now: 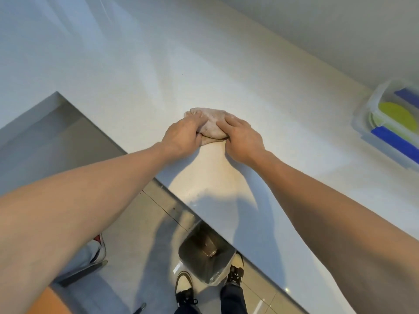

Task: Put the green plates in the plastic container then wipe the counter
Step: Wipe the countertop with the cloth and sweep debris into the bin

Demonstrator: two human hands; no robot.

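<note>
On the white bench (260,91), in the head view, I see my left hand (181,134) and right hand (243,139) both pressed down and closed on the cloth (212,126). The green plates (395,117) lie inside the plastic container (367,123), far off to the right, so I think wiping is the job now. The cloth sits near the bench edge; a hard push could slide it off toward the bin (204,252) on the floor. Nothing blocks the way.
</note>
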